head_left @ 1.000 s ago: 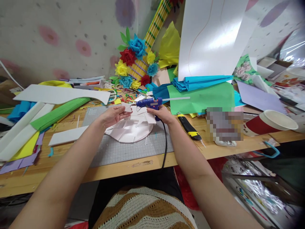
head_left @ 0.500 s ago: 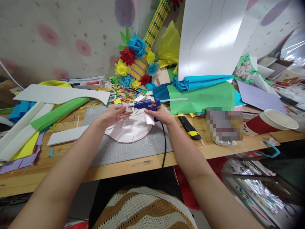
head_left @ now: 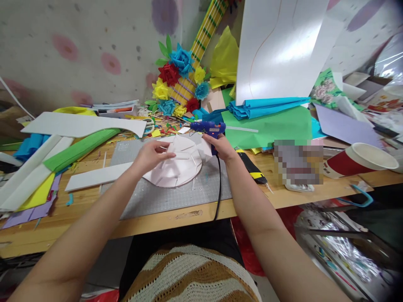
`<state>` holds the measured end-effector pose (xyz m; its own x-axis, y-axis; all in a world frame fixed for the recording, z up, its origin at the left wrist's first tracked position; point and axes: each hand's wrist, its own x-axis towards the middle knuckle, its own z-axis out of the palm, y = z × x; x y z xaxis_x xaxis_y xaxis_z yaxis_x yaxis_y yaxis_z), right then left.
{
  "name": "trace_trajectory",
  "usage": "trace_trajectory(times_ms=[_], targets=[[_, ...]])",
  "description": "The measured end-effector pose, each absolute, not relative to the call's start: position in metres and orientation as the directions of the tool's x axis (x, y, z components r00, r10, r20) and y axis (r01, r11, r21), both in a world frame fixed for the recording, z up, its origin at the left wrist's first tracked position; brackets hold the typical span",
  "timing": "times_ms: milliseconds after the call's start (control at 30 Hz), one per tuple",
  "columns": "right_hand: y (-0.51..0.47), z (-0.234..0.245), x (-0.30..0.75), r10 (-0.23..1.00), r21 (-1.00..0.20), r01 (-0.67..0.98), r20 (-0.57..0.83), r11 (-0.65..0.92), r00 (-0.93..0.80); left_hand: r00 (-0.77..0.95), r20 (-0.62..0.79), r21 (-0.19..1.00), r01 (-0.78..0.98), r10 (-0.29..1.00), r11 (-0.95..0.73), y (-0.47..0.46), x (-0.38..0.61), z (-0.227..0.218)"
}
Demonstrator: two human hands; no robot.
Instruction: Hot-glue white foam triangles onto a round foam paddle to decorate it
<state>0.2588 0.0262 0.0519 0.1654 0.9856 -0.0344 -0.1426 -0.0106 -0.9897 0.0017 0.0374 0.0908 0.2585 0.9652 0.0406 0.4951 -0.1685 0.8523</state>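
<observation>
Firmly, by the look of it, the handle of a blue glue gun [head_left: 208, 127] is wrapped by the right hand [head_left: 223, 147], with the fingers curled in and the thumb laid forward. A small white flap [head_left: 206, 148] is seen just beside that thumb; whether it is pinched or only overlapped cannot be told. The left hand [head_left: 150, 156] is partly closed, its thumb and fingertips brought near each other at the raised pieces of a white round assembly [head_left: 189, 176]; how tightly anything is gripped there is hidden by the fingers.

The assembly is rested on a grey cutting mat [head_left: 138, 207], between the forearms, with thin pieces stood up on its face. It would be judged light and fairly stiff, like foam board, but easily dented or snapped at the joints, so it is best steadied by its outer rim. The gun would be expected to feel light but nose-heavy; it is best taken by the handle, with its metal tip, which may be hot, kept off the skin. Some drag may be added by the black cord [head_left: 219, 184] hung over the edge of the desk [head_left: 198, 214].

Farther out, a black and yellow cutter [head_left: 252, 167] is laid to the right, and a white strip [head_left: 94, 178] to the left.
</observation>
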Motion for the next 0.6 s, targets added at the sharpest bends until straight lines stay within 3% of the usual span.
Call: trace_trajectory(times_ms=[100,233,367,600], targets=[[0.028,0.052,0.262,0.981,-0.987,-0.159,-0.019,0.012,0.192,0.354,0.169,0.599,0.704,0.920,-0.381,0.019,0.003,0.077],[0.028,0.051,0.259,0.979,-0.989,-0.147,-0.029,0.001,0.202,0.410,0.225,0.382,0.798,0.884,-0.467,0.012,0.006,0.061],[0.028,0.050,0.258,0.977,-0.992,-0.124,-0.025,0.002,0.214,0.457,0.241,0.309,0.800,0.856,-0.515,0.015,0.005,0.055],[0.027,0.052,0.256,0.978,-0.994,-0.110,-0.043,-0.021,0.203,0.502,0.238,0.340,0.759,0.832,-0.555,0.017,0.001,0.048]])
